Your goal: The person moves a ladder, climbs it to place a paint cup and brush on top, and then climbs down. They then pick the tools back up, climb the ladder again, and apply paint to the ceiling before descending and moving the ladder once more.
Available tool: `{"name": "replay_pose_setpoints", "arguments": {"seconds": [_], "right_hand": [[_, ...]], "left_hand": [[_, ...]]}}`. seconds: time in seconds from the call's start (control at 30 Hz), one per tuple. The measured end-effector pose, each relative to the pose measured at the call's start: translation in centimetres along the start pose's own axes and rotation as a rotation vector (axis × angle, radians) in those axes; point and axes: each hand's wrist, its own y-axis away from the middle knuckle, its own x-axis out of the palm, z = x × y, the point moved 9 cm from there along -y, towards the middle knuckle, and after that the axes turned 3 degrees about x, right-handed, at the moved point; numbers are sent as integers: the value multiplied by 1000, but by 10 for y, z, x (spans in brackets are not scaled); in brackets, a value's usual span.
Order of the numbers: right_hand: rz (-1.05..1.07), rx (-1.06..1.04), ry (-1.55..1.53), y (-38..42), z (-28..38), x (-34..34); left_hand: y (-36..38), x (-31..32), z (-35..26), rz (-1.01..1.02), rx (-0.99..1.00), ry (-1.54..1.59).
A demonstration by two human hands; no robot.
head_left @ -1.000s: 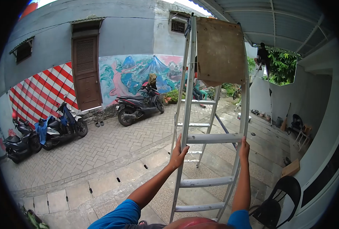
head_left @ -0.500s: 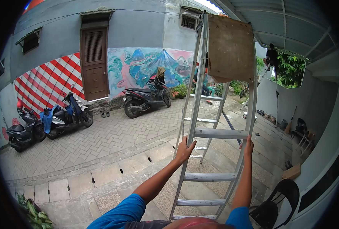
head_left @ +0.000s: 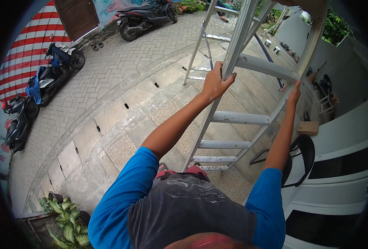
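Note:
An aluminium stepladder (head_left: 241,118) stands upright in front of me, its legs spread on the paving. My left hand (head_left: 216,83) is wrapped round its left side rail, a little below a wide step, with the thumb pointing right. My right hand (head_left: 293,93) holds the right side rail at about the height of that step. Both arms are stretched forward. The brown board at the ladder's top is mostly cut off by the upper frame edge.
Parked motorbikes (head_left: 144,18) stand along the painted wall (head_left: 34,37) at the left. A black chair (head_left: 302,159) and a cardboard box (head_left: 308,128) are beside the ladder at the right. Potted plants (head_left: 68,226) are at the lower left.
The view has tilted down, bringing my torso and feet into sight. The ladder and both hands appear higher and further right in the frame. Both hands still hold the rails.

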Motion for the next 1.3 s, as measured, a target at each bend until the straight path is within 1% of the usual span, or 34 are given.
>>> {"name": "replay_pose_setpoints", "arguments": {"seconds": [0.03, 0.07, 0.13, 0.17, 0.2, 0.27, 0.3, 0.33, 0.4, 0.43, 0.53, 0.6, 0.63, 0.67, 0.73, 0.77, 0.87, 0.97, 1.2, 1.23, 1.3], "right_hand": [[9, -9, -23, -2, -1, 0], [27, 3, -18, -4, -3, 3], [14, 3, -94, -7, -5, 0], [1, 43, -91, -6, -6, 1], [22, 52, -88, -6, -6, 4], [-32, -8, -88, -9, -4, 3], [-40, 5, -92, 0, 5, 8], [-31, 15, -94, 1, 5, 10], [-37, 50, -44, -4, 3, 8], [-36, 47, -45, -6, 6, 9], [-15, 59, -52, -6, 8, 13], [1, 67, -139, -10, 6, 19], [72, 67, -148, -12, 4, 24], [74, 81, -149, -12, 1, 25], [211, 34, -175, -14, 7, 45], [238, 22, -161, -15, 11, 57], [224, 6, -133, -20, 27, 96], [286, -30, -146, -41, 40, 147], [474, -79, -159, -76, 39, 274], [491, -31, -172, -83, 29, 294], [529, -4, -172, -97, 11, 336]], "left_hand": [[-1, -1, -2, -8, 40, 7], [-3, -5, 0, -17, 20, 2], [-10, -4, -6, 61, 39, -34], [-16, -4, -3, 133, -37, -2], [-17, -3, 3, 117, -54, -8], [-17, -1, 7, 55, -19, 27], [-14, -3, 6, -22, -5, 44], [-10, 0, 7, -25, -15, 35], [-6, -5, -4, -99, -50, 48], [-7, -3, 4, -124, -49, 71], [3, -4, -13, -135, -58, 111], [12, -6, -19, -150, -37, 109], [15, -10, -22, -150, -39, 95], [20, -13, -24, -147, -38, 82], [29, -22, -23, -168, -48, 77], [30, -29, -29, -189, -52, 79], [29, -49, -32, -232, -53, 79], [16, -77, -23, -289, -38, 47], [-20, -136, 19, -379, 4, 50], [-26, -145, 29, -403, -11, 17], [-39, -160, 53, -446, -39, -6]]}}
